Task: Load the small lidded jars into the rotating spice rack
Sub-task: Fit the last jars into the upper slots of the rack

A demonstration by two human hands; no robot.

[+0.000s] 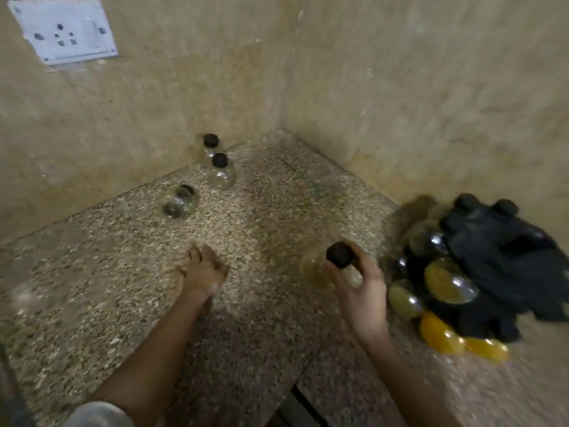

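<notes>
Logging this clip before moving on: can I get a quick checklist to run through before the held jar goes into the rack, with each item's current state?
1. Right hand holds the clear glass jar with the round black lid: ok, fingers wrap it.
2. Lid seated on that jar: ok, the black cap sits on top.
3. Left hand free for support: ok, it rests empty on the speckled stone counter.
4. Free slot in the black rotating spice rack: cannot tell, it is blurred and crowded with jars.
5. Remaining jars ready: not ok, of three clear jars near the corner, one lies on its side; two stand upright.
</notes>
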